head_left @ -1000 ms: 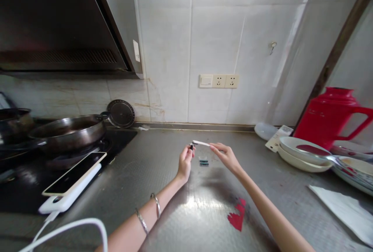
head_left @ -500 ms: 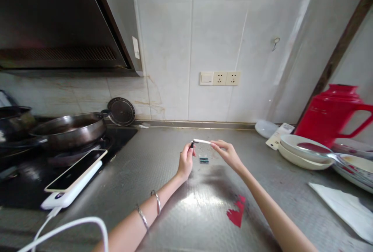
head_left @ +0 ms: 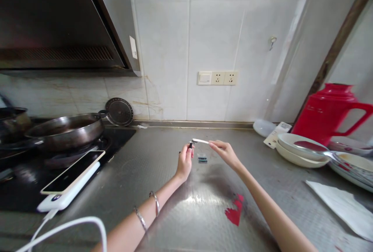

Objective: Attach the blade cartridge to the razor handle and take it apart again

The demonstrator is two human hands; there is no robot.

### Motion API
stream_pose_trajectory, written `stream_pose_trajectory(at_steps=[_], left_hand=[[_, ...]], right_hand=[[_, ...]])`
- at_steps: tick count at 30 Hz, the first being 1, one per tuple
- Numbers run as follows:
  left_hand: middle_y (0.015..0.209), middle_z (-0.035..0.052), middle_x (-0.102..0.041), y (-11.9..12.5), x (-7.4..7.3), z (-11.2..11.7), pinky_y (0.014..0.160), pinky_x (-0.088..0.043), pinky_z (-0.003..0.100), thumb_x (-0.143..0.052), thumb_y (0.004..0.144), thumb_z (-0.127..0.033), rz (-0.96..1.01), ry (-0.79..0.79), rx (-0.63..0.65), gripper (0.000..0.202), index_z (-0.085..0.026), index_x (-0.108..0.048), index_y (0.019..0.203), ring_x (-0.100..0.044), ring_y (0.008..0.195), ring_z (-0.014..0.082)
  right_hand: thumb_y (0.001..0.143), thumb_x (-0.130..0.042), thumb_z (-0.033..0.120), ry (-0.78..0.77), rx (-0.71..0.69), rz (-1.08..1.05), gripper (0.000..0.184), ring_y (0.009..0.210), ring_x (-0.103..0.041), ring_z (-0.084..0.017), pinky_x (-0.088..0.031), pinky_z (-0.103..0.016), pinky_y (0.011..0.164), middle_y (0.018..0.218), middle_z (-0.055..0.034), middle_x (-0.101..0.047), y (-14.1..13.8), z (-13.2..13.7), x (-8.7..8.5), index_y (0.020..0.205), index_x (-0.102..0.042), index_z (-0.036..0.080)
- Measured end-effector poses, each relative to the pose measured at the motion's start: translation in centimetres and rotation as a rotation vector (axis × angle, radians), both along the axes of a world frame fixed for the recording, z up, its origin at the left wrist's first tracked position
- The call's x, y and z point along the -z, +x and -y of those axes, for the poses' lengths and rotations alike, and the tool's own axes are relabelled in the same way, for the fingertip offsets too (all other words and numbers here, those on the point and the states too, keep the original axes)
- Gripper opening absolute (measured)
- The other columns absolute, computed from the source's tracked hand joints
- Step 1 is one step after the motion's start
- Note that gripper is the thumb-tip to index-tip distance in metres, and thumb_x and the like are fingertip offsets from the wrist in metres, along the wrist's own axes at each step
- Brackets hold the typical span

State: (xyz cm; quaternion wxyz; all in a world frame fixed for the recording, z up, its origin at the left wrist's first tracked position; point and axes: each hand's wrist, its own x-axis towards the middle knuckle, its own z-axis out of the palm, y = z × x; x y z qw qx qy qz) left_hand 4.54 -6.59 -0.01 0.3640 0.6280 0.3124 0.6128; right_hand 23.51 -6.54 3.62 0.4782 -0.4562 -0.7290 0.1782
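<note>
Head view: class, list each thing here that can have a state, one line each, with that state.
Left hand, pinching the small dark piece.
Right hand, pinching the white handle.
Phone, screen dark, lying on power bank.
Red jug, upright, lid on.
Pan, on the stove, uncovered.

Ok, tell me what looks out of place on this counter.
The phone lies stacked on a power bank on the black cooktop, right beside the pan: an odd spot for electronics. A red patch marks the steel counter; spill or sticker, I cannot tell.
</note>
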Motion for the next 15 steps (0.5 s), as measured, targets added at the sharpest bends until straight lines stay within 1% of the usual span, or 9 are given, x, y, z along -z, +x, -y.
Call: stream_pose_trajectory(at_steps=[4,8,12,15], left_hand=[[0.064,-0.0021,-0.043,0.09,0.15,-0.01,0.062,-0.033,0.024,-0.038,0.088,-0.047,-0.011,0.002,0.016,0.031,-0.019,-0.052,0.089,-0.041,0.060,0.0124],[0.064,-0.0021,-0.043,0.09,0.22,-0.02,0.062,-0.033,0.024,-0.038,0.088,-0.047,-0.021,0.002,0.008,0.031,-0.019,-0.052,0.089,-0.041,0.061,0.0124],[0.064,-0.0018,-0.042,0.15,0.12,0.15,0.061,-0.033,0.024,-0.037,0.088,-0.049,-0.023,0.002,0.021,0.034,-0.018,-0.051,0.088,-0.040,0.061,0.0123],[0.064,-0.0019,-0.042,0.09,0.08,0.21,0.061,-0.033,0.024,-0.035,0.088,-0.048,-0.034,0.014,0.009,0.034,-0.018,-0.051,0.087,-0.040,0.061,0.0123]], right_hand=[[0.082,-0.049,0.049,-0.010,0.024,0.002,0.040,0.080,-0.061,-0.021,-0.044,-0.030,0.073,0.088,-0.0068,-0.070,0.25,-0.17,0.23,0.092,-0.072,0.019],[0.083,-0.050,0.048,0.006,0.004,-0.015,0.038,0.084,-0.060,-0.021,-0.044,-0.030,0.075,0.091,-0.0068,-0.070,0.20,-0.04,0.07,0.093,-0.072,0.019],[0.082,-0.049,0.049,-0.005,0.014,0.007,0.039,0.081,-0.060,-0.021,-0.044,-0.031,0.075,0.089,-0.0078,-0.070,0.03,-0.06,0.16,0.090,-0.073,0.019],[0.083,-0.050,0.049,0.021,-0.004,-0.002,0.038,0.084,-0.060,-0.021,-0.043,-0.031,0.077,0.092,-0.0079,-0.070,-0.17,-0.04,0.05,0.091,-0.072,0.019]])
